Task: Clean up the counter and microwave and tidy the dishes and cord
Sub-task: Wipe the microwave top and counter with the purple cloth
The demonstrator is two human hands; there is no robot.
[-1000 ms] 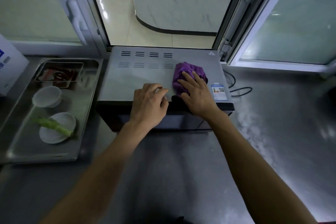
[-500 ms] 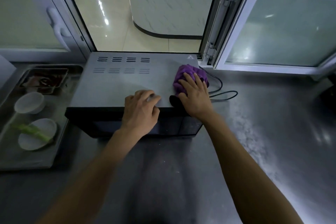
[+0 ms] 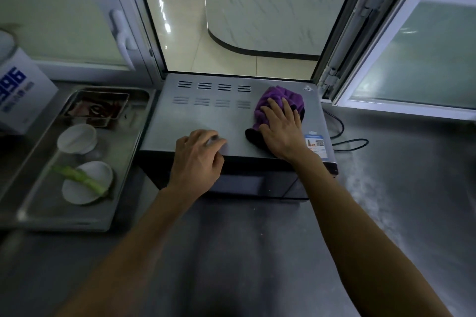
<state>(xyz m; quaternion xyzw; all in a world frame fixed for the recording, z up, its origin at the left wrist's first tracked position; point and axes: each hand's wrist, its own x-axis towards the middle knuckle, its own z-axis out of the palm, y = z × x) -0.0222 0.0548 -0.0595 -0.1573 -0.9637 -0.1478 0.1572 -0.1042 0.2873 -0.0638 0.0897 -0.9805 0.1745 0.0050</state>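
A grey microwave (image 3: 201, 121) stands on the steel counter (image 3: 257, 252) below an open window. My right hand (image 3: 282, 131) presses flat on a purple cloth (image 3: 277, 100) on the right part of the microwave's top. My left hand (image 3: 198, 159) rests on the top's front edge with its fingers curled, holding nothing. A black cord (image 3: 345, 136) lies looped on the counter to the right of the microwave. To the left, a metal tray (image 3: 123, 175) holds a white bowl (image 3: 77, 137), a white plate (image 3: 86, 183) with a green vegetable stalk (image 3: 77, 177) across it, and a small metal dish (image 3: 96, 108) of food scraps.
A white box with blue print (image 3: 19, 95) stands at the far left behind the tray. Window frames and a white handle (image 3: 122, 36) rise behind the counter. A sticker label (image 3: 316, 145) sits on the microwave's right front corner.
My right hand has slid the purple cloth over the right side of the microwave's top, ending farther toward the back. My left hand has stayed on the front edge. The view shifted sideways.
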